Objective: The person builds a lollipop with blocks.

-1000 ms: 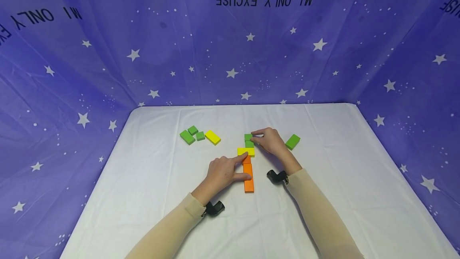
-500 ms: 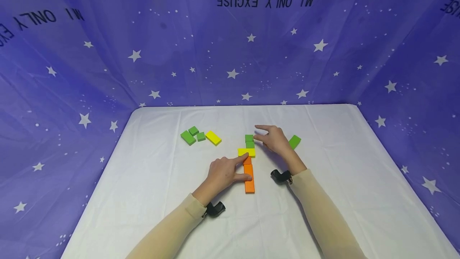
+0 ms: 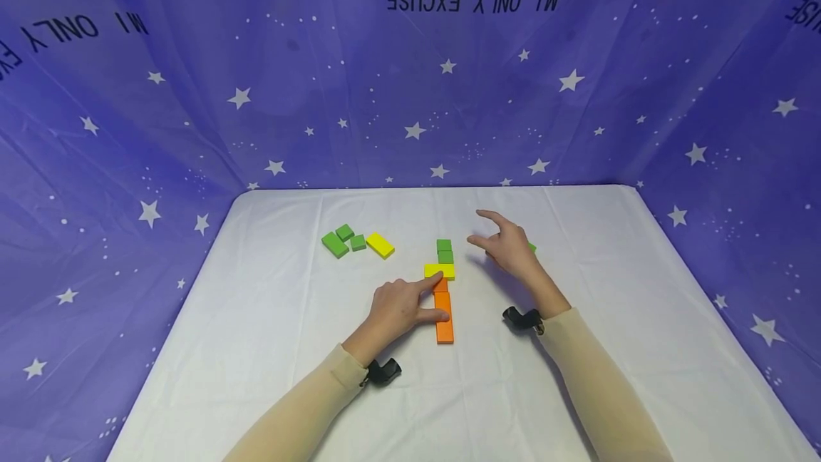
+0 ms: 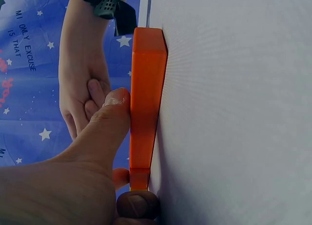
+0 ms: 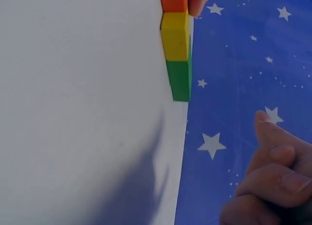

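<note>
A row of flat blocks runs away from me in the middle of the table: a long orange block [image 3: 445, 332], a small orange block [image 3: 440, 287], a yellow block [image 3: 432, 271] set crosswise, and two small green blocks [image 3: 445, 246]. My left hand [image 3: 396, 305] rests its thumb on the long orange block, while its index fingertip touches near the yellow block's near edge. To the right of the row, my right hand [image 3: 514, 252] hovers with thumb and index finger spread, holding nothing. Its other fingers are bent in the right wrist view.
At the left lie a green block [image 3: 335, 244], two small green pieces [image 3: 345, 232] and another yellow block [image 3: 380, 245]. A green block [image 3: 532, 248] is mostly hidden behind the right hand. White cloth [image 3: 269, 305] covers the table; a purple starry curtain [image 3: 359, 91] surrounds it.
My right hand has come off the far green blocks and moved to the right, its thumb and index finger parting. The left hand has stayed in place.
</note>
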`<state>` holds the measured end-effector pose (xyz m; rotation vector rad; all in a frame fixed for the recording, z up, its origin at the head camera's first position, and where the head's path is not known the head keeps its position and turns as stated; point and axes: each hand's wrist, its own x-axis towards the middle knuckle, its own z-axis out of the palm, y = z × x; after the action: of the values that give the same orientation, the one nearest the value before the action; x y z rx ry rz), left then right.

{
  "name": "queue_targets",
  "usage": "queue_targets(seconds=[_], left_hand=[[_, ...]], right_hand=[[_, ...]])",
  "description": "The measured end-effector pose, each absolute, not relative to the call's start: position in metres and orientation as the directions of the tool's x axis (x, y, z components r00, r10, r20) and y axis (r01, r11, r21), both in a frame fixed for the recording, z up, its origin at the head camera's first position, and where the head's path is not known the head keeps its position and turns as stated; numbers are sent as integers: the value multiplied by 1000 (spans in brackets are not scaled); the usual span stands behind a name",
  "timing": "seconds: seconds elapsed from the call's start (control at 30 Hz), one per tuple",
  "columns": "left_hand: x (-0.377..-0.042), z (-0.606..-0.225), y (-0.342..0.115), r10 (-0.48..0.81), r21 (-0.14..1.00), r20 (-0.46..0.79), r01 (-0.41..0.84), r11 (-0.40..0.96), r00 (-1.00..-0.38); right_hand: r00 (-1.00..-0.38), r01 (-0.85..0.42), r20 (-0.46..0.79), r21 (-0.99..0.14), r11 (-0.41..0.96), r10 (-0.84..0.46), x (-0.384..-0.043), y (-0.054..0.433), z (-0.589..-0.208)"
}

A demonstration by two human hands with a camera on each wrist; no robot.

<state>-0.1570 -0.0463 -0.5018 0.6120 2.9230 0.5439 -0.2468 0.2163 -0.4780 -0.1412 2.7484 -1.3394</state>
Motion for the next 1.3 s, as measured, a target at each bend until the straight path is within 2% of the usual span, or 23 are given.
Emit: queue_targets(seconds=[0.2, 0.47, 0.87, 1.1, 1.3], left_hand=[[-157, -503, -47, 405, 374, -35, 364, 853, -913], [-157, -502, -47, 402, 381, -31, 361, 851, -915], [-157, -503, -47, 400, 383, -35, 357, 852, -916], [-157, -502, -47, 401, 385, -35, 358, 851, -916], [-157, -503, -47, 400, 379, -36, 358, 854, -916]], right_hand=[[-996, -45, -6, -804, 593, -83, -239, 232, -478], [-997, -10, -31, -838, 546, -65, -232, 254, -480], [-988, 8, -76, -894, 448, -134, -231, 297, -488], [-979, 76, -149, -899, 431, -139, -232, 317, -489], [-965, 126, -217, -874, 468, -147, -233, 327, -493]])
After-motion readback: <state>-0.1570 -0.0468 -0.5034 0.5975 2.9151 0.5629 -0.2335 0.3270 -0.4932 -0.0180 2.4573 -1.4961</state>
